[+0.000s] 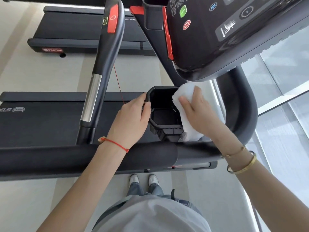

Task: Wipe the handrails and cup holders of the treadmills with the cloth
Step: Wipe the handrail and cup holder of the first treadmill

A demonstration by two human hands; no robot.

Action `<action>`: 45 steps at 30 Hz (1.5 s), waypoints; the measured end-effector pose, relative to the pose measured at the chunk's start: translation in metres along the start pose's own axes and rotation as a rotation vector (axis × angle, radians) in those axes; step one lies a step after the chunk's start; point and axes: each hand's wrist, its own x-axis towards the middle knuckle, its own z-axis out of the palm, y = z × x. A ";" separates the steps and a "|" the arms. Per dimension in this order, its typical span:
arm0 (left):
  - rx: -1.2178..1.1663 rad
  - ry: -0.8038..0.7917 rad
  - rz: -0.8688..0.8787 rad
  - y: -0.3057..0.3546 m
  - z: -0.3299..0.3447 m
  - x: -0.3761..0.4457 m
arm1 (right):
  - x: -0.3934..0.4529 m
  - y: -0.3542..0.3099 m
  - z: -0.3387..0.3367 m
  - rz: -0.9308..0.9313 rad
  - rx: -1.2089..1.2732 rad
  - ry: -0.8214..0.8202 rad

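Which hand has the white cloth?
The right hand, with gold bangles, presses the white cloth. The left hand only holds the cup holder.

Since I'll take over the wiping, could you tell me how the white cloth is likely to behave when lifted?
The cloth probably flops: it drapes over the cup holder rim and hangs down its side. It looks light and bunches under the right hand, so it should grip easily.

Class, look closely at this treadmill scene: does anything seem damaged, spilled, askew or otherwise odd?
Nothing stands out. The left hand steadies the cup holder, which looks empty and intact, while the right hand presses the white cloth on its rim. No spills show.
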 end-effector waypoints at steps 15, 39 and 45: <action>-0.029 0.004 -0.029 0.000 0.001 -0.001 | 0.019 0.018 -0.020 -0.633 -0.390 -0.248; -0.101 0.041 -0.016 -0.004 0.003 -0.002 | 0.057 -0.013 -0.005 -0.719 -0.743 -0.169; -0.090 0.063 -0.008 -0.009 0.004 -0.002 | 0.065 -0.022 0.009 -0.777 -0.794 -0.150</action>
